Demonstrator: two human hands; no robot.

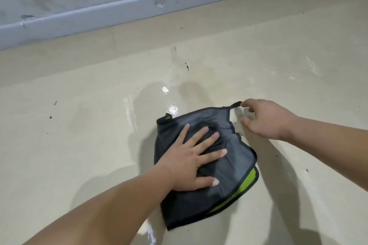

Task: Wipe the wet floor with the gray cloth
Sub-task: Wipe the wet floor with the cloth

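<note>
A gray cloth with black edging and a green underside lies folded on the beige floor. My left hand rests flat on its middle, fingers spread, pressing it down. My right hand hovers at the cloth's far right corner, fingertips pinching or touching the small black loop there. A film of water glistens on the floor just beyond the cloth and to its left.
A gray wall with a chipped gray baseboard runs across the back. Dark specks of dirt dot the floor. More wet shine shows at the right.
</note>
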